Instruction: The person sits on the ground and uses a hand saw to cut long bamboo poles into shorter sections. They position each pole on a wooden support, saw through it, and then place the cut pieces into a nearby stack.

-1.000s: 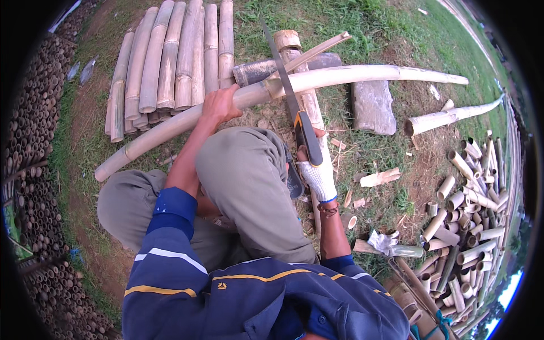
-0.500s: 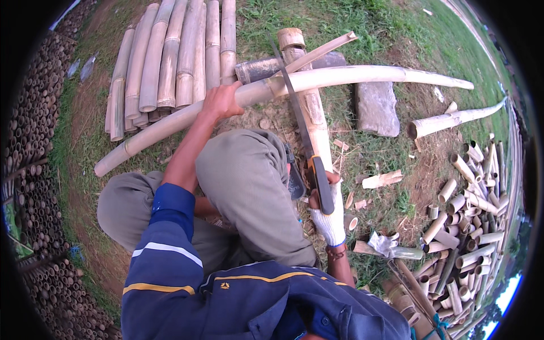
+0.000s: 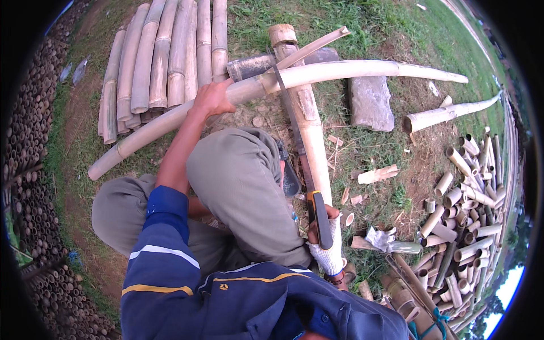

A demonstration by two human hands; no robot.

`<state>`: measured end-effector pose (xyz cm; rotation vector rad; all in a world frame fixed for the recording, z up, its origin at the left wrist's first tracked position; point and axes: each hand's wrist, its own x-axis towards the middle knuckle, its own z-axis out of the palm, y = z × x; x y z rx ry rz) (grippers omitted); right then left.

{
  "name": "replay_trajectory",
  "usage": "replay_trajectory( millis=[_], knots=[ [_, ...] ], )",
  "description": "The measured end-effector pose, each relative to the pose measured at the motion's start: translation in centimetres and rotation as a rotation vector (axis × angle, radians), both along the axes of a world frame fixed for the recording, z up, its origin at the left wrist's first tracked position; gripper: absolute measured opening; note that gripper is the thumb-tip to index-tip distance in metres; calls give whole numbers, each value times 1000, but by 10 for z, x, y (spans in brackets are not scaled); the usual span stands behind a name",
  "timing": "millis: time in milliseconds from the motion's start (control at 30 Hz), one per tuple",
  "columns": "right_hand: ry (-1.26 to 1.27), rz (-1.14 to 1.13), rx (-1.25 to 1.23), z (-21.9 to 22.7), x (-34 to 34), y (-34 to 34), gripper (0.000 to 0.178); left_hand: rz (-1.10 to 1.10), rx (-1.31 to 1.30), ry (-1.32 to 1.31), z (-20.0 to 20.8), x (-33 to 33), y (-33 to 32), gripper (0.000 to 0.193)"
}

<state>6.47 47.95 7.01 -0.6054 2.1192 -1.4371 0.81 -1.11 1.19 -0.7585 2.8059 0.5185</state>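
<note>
A long pale bamboo pole (image 3: 340,70) lies crosswise in front of me, resting on a notched bamboo post (image 3: 310,122). My bare left hand (image 3: 212,100) is wrapped over the pole, left of the post. In my right hand (image 3: 324,229), gloved in white with bare fingertips, is the black and orange handle of a handsaw (image 3: 319,218). Its long dark blade runs away from me and crosses the pole just right of a node. Whether the teeth have cut in cannot be made out. A thin bamboo strip (image 3: 317,45) slants up beside the crossing.
Several cut bamboo poles (image 3: 164,62) lie side by side at the far left. Right of the post sit a grey stone block (image 3: 371,103) and another bamboo pole (image 3: 447,115). Short bamboo pieces (image 3: 470,209) are heaped at the right. A bamboo offcut (image 3: 378,174) lies on the grass.
My right hand has drawn the saw back toward me, so its handle sits lower and closer to my body. My left hand keeps its hold on the pole. The whole view has shifted slightly.
</note>
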Motion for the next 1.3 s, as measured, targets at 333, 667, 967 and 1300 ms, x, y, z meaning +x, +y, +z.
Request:
replay_trajectory(
  millis=[333, 667, 967, 1300],
  knots=[
    [184, 13, -89, -14, -139, -189, 46, -37, -15, 21, 0, -2, 3, 86],
    [192, 44, 33, -14, -41, -53, 50, 18, -5, -29, 4, 3, -3, 90],
    [146, 30, -114, -16, -85, -119, 57, -30, -11, 13, 10, -5, -4, 83],
    [141, 7, -62, -13, -54, -56, 50, 34, 1, 5, -5, 1, -5, 87]
  ],
)
